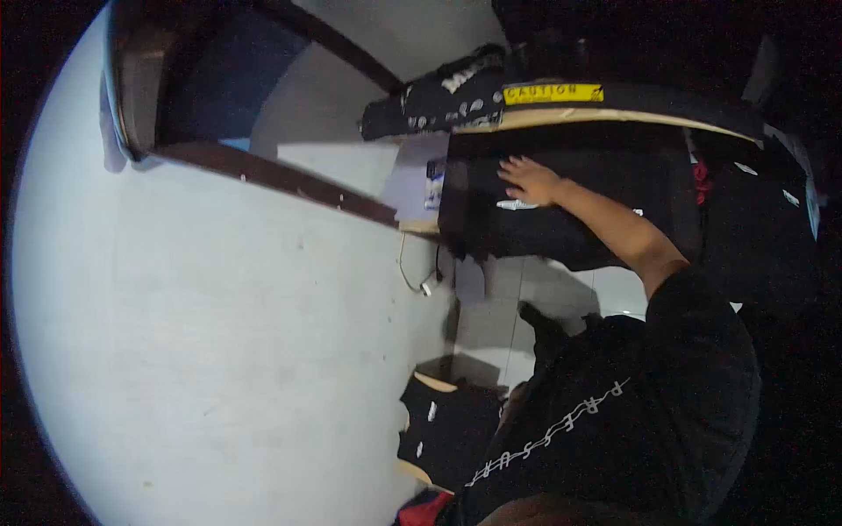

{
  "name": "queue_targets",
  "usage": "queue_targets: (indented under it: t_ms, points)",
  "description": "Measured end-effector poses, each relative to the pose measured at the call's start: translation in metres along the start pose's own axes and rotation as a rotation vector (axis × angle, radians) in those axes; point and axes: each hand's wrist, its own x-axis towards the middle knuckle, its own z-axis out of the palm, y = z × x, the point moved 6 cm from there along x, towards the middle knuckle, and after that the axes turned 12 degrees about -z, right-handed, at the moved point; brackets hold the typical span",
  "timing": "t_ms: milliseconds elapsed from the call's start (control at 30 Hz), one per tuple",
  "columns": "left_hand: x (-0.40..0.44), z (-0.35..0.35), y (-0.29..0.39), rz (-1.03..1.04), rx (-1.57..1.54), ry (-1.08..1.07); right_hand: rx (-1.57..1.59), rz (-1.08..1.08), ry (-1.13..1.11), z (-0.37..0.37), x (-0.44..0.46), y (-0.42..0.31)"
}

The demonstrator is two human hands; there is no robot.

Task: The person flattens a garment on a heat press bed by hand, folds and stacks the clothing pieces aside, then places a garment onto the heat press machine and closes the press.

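My right hand (531,180) lies flat with its fingers spread on a black cloth (579,237). Beside the palm, a small white print shows on this cloth, which covers a table-like surface. At the lower left is a second black piece of cloth (452,434) with small white marks, and tan edges show around it. A patch of skin next to that piece seems to be part of my left hand (516,399). Its fingers are hidden behind my black shirt (605,421), so its grip cannot be made out.
A yellow caution label (553,93) marks a dark bar behind the cloth. Left of the label sits a bundle of black printed fabric (447,96). A pale wall (228,333) with a brown-framed opening fills the left, and a white cable (403,263) hangs near the table's corner.
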Motion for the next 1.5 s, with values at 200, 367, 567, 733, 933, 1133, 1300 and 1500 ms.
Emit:
queue_targets:
  t_ms: [200, 367, 567, 733, 933, 1133, 1300, 1500]
  points:
    - [0.006, -0.034, 0.022, 0.041, 0.205, 0.049, -0.059, 0.267, 0.069, -0.04, -0.165, 0.026]
    - [0.011, -0.054, 0.063, 0.14, 0.416, 0.142, -0.197, 0.648, 0.266, -0.057, -0.304, 0.069]
    - [-0.018, -0.029, 0.169, 0.398, 0.578, 0.272, -0.283, 0.697, 0.364, -0.039, -0.356, 0.012]
    - [-0.091, 0.045, 0.326, 1.002, 0.495, 0.228, -0.257, 0.618, 0.401, -0.01, -0.341, -0.075]
    - [-0.319, 0.125, 0.505, 1.645, 0.594, 0.441, -0.167, 0.516, 0.499, -0.031, -0.307, -0.091]
    - [-0.286, 0.159, 0.534, 1.536, 0.842, 0.497, -0.24, 0.592, 0.354, -0.014, -0.288, -0.059]
    - [-0.281, 0.156, 0.532, 1.51, 0.855, 0.466, -0.159, 0.691, 0.053, -0.01, -0.278, -0.055]
    - [-0.256, 0.096, 0.557, 1.567, 0.76, 0.774, -0.083, 0.637, 0.005, -0.02, -0.269, -0.064]
